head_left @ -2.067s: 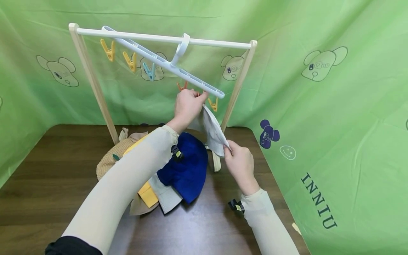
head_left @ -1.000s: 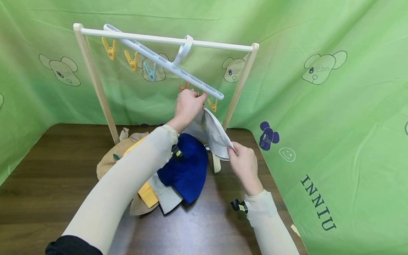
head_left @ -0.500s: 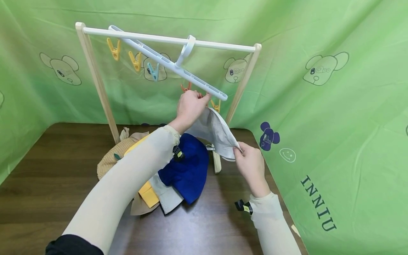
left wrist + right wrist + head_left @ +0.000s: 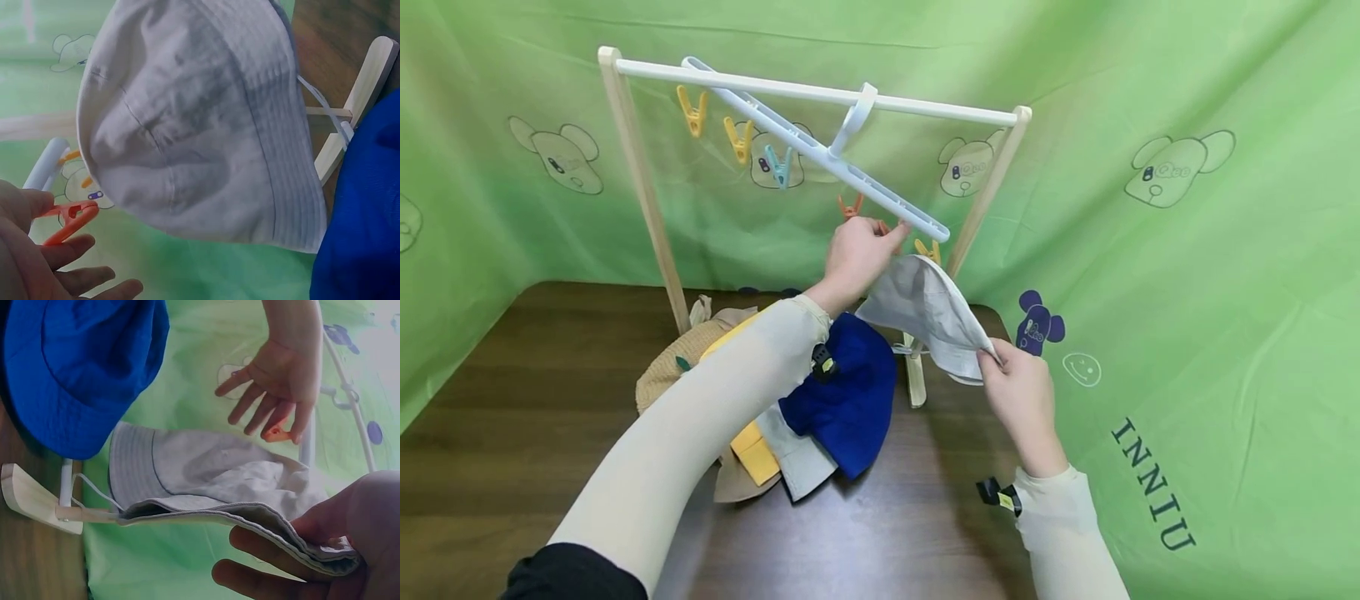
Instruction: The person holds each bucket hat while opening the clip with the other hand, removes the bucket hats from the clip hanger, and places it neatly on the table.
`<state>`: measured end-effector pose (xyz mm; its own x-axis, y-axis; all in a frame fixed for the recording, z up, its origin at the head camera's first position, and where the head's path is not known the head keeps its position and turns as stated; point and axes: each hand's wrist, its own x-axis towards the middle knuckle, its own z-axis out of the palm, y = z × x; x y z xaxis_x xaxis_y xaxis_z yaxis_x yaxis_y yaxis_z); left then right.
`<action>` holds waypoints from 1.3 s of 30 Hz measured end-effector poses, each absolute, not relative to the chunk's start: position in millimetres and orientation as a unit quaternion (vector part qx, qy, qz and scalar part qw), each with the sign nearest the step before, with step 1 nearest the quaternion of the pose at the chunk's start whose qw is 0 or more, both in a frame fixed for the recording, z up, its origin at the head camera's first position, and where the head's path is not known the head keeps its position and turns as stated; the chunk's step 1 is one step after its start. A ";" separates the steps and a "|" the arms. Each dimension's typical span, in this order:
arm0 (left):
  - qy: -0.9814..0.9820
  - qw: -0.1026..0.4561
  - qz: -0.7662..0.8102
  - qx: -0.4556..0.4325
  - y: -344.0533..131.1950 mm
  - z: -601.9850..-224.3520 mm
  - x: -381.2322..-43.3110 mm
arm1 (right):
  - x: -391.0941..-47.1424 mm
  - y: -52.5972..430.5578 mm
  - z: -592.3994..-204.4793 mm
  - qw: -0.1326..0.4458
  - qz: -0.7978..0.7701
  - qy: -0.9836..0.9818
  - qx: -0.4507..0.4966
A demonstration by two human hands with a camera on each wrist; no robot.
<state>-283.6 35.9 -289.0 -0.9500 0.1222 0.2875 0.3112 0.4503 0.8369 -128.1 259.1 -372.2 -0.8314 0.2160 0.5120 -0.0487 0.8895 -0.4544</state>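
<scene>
My left hand (image 4: 859,254) pinches an orange clothespin (image 4: 74,220) between thumb and forefinger, just under the low right end of a pale blue hanger (image 4: 805,143). The other fingers of that hand are spread loosely. My right hand (image 4: 1021,392) grips the brim of a light grey bucket hat (image 4: 932,312), thumb on one side and fingers on the other. The hat hangs in the air, tilted, its crown beside the clothespin with a gap between them in the left wrist view. Another orange clothespin (image 4: 850,207) hangs just left of my left hand.
Yellow clothespins (image 4: 739,140) and a blue one (image 4: 779,167) hang from the hanger, which hooks over the white rod (image 4: 940,107) of a wooden rack. Below lie a blue bucket hat (image 4: 850,400), a straw-coloured knit hat (image 4: 662,367) and other hats on the brown table (image 4: 880,533).
My right hand has moved right and a little down, drawing the grey hat away from the left hand's fingertips. The left hand keeps its pinch under the hanger. The camera view has shifted slightly.
</scene>
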 end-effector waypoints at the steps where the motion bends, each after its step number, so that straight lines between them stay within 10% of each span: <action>1: -0.847 0.092 -0.508 -0.128 37.0 -289.5 -283.9 | -126.1 260.9 -372.6 0.286 0.231 -0.929 -0.048; 39: -0.841 0.051 -0.513 -0.161 36.7 -293.0 -285.1 | -62.5 261.1 -381.5 0.325 0.184 -0.924 -0.078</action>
<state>-285.1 36.7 -293.0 -0.9428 0.2183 0.2521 0.3240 0.4208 0.8473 -62.5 261.1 -381.5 -0.7769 0.2644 0.5714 0.0252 0.9199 -0.3914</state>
